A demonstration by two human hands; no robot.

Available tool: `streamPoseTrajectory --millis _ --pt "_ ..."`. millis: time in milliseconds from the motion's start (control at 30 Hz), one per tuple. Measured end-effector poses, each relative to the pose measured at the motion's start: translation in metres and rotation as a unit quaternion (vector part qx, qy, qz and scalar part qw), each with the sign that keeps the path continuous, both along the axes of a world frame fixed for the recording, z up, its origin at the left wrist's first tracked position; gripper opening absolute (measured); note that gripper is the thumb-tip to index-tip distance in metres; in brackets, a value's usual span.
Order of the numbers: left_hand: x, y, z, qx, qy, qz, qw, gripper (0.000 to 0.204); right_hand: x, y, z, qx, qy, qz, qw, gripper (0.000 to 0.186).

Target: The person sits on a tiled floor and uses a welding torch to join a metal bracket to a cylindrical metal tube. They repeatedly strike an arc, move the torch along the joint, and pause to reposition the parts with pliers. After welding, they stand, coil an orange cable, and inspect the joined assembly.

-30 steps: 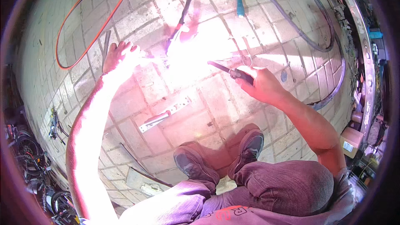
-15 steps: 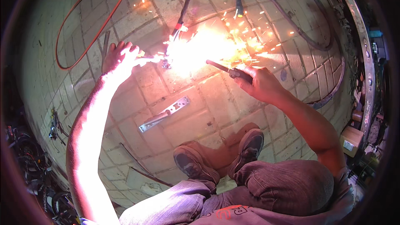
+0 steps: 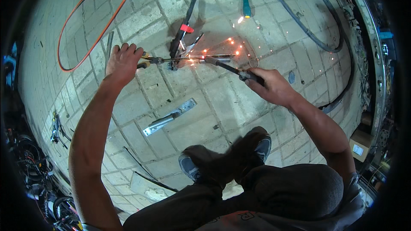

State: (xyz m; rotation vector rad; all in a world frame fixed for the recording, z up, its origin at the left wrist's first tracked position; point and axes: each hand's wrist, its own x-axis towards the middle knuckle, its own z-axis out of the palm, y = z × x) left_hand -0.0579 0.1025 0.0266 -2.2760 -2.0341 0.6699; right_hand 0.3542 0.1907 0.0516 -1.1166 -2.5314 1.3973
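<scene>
My left hand [image 3: 123, 63] is closed around pliers [image 3: 150, 60] with yellow and black handles. Their jaws reach the left end of a metal workpiece [image 3: 221, 60] low over the paving. In my right hand [image 3: 272, 87] I grip a dark welding torch [image 3: 231, 68], its tip at the workpiece. Small orange sparks glow around that spot. Just beyond it, a cable ends in a dark clamp [image 3: 174, 48] with a red piece, beside the workpiece; its exact grip is hard to make out. Nearer to me, a flat metal bracket with a tube [image 3: 170, 117] lies on the paving.
A teal-handled screwdriver [image 3: 246, 7] lies beyond the sparks. A thick dark cable [image 3: 295, 15] loops across the far right, and an orange cable [image 3: 97, 40] curves at the far left. My shoes [image 3: 190, 167] stand close in front. A cardboard box [image 3: 361, 144] is at the right.
The blinding white arc and its large spray of sparks have died down to a few glowing points. Both hands have stayed nearly in place, and the torch tip has shifted slightly left.
</scene>
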Motion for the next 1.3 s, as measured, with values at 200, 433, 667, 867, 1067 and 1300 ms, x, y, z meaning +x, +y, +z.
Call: streamPoseTrajectory --millis 200,433,667,867,1067,1300 --pt "-0.002 -0.002 0.0 0.013 0.005 -0.006 1.0 0.032 -0.001 0.005 -0.005 0.016 -0.042 0.03 0.999 0.025" --pt "-0.006 0.005 -0.016 0.032 -0.066 -0.015 0.997 0.03 0.003 0.006 -0.003 0.015 -0.058 0.017 0.998 0.026" --pt "-0.08 -0.025 -0.106 0.083 -0.504 0.119 0.851 0.023 -0.01 0.004 -0.004 0.005 -0.154 -0.016 0.988 0.035" --pt "-0.053 -0.012 -0.062 0.152 -0.127 -0.104 0.975 0.026 -0.006 0.002 -0.006 -0.005 -0.088 -0.037 0.995 0.035" --pt "-0.027 -0.013 -0.03 0.189 -0.048 -0.13 0.972 0.023 -0.005 0.002 -0.01 -0.011 -0.06 -0.023 0.998 0.034" --pt "-0.006 -0.002 -0.007 0.031 -0.032 -0.013 0.999 0.043 0.012 0.001 -0.016 -0.027 0.033 -0.038 0.998 0.024"
